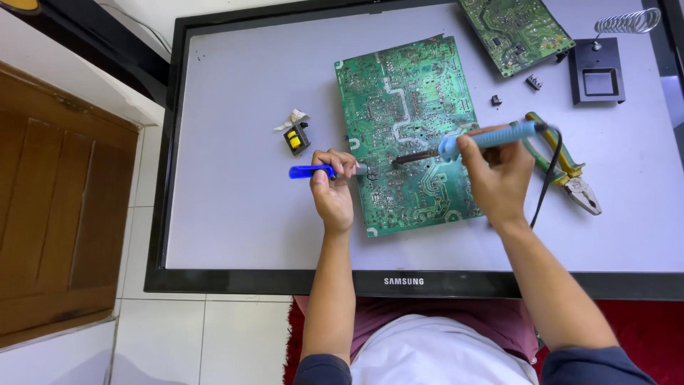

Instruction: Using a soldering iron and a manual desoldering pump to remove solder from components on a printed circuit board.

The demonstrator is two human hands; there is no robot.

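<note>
A large green circuit board [406, 107] lies solder side up on a flat screen panel [235, 207] used as a work surface. My left hand [332, 187] grips a blue-handled tool [308, 172], its metal tip resting on the board's left edge. My right hand [497, 175] holds a light blue soldering iron [491, 137], whose dark tip points left onto the middle of the board. The iron's black cord [547, 171] loops down past my right wrist.
A small yellow and black transformer [296, 138] sits left of the board. Yellow-handled pliers [570, 175] lie to the right. A second green board [514, 30], a black iron stand with coil [600, 68] and small black parts [533, 82] are at the back right. Wooden door at left.
</note>
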